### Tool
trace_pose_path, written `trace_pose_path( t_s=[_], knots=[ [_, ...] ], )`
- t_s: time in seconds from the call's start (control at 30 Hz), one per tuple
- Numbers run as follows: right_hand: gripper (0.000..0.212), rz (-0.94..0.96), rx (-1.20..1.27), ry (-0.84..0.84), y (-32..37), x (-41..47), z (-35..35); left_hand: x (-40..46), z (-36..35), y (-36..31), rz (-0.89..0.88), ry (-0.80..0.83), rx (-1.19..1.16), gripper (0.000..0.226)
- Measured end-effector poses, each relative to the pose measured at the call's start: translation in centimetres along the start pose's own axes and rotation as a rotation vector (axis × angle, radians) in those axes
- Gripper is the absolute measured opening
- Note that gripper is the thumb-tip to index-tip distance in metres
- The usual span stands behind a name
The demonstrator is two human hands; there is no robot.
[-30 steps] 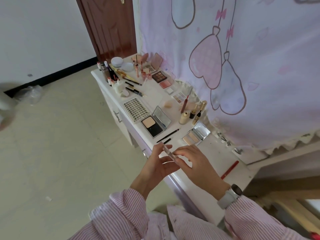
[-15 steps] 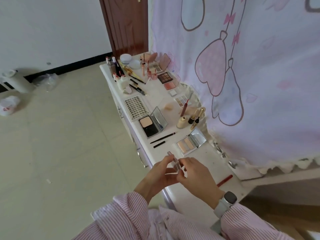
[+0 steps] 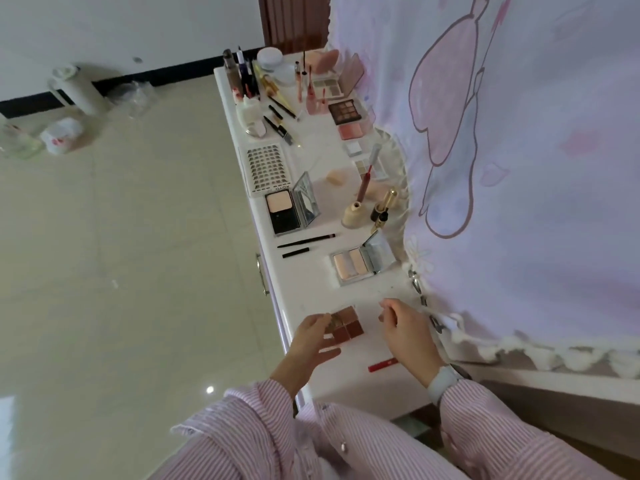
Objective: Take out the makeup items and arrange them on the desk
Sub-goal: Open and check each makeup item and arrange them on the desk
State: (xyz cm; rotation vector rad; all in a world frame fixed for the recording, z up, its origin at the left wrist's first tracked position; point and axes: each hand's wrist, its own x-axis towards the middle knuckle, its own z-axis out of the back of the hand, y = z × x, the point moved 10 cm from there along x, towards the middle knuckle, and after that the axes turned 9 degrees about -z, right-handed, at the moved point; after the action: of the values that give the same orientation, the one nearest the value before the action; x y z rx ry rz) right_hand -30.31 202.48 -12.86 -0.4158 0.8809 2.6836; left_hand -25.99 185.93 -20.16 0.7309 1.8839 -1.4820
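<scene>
A small palette point(image 3: 349, 326) of brown and red squares lies on the near part of the white desk point(image 3: 311, 292). My left hand point(image 3: 311, 339) grips the palette's left edge, where a clear lid glints. My right hand point(image 3: 406, 332) hovers just right of the palette, fingers loosely curled and apart, touching nothing I can make out. A red lip pencil point(image 3: 382, 364) lies on the desk below my right hand. Further along the desk are an open two-pan compact point(image 3: 353, 268), a thin black brush point(image 3: 306, 240) and an open powder compact point(image 3: 285, 211).
The long narrow desk holds several more items: a lash tray point(image 3: 268, 169), a beige bottle point(image 3: 353, 216), gold tubes point(image 3: 382, 209), eyeshadow palettes point(image 3: 344, 110) and bottles point(image 3: 239, 74) at the far end. A printed curtain point(image 3: 519, 168) hangs along the right edge. Tiled floor point(image 3: 138, 254) lies left.
The small case that both hands held up over the desk edge now lies open on the desk. My right hand has let go and moved right; the view has tilted down.
</scene>
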Motion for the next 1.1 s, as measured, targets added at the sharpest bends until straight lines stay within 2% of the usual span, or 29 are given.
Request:
trace_pose_path(
  t_s=[0.1,0.23,0.33,0.47,0.6,0.73,0.83,0.97,1.1],
  knots=[
    [0.022,-0.045,-0.006,-0.043,-0.8,0.7,0.4,0.7,-1.2,-0.8,-0.11,-0.022,0.256,0.042],
    [0.026,-0.076,-0.004,-0.09,-1.3,1.9,1.1,1.7,-3.3,-2.4,-0.213,0.036,0.506,0.031],
    [0.024,-0.112,-0.007,-0.076,-1.8,2.4,0.8,2.6,-4.1,-2.5,-0.232,0.077,0.703,0.033],
    [0.016,-0.119,-0.025,-0.123,-1.7,2.3,0.8,2.8,-4.1,-2.1,-0.3,0.108,1.044,0.049],
    [0.046,-0.066,-0.103,-0.135,-1.6,0.9,0.8,1.8,-3.1,-2.4,-0.504,0.029,1.332,0.056],
    [0.05,0.063,-0.167,-0.183,-1.6,-1.5,1.2,0.9,-1.2,-0.8,-0.538,0.019,1.558,0.064],
    [0.041,0.138,-0.212,-0.138,-2.3,-3.1,-0.1,0.7,-0.2,0.6,-0.521,0.079,1.664,0.075],
    [0.043,0.139,-0.555,0.136,-5.1,-4.2,-5.1,0.7,0.2,0.9,-0.51,0.11,1.656,0.077],
    [0.037,0.178,-0.703,0.171,-5.3,-4.4,-6.5,0.6,0.3,0.9,-0.518,0.123,1.649,0.077]
  ],
)
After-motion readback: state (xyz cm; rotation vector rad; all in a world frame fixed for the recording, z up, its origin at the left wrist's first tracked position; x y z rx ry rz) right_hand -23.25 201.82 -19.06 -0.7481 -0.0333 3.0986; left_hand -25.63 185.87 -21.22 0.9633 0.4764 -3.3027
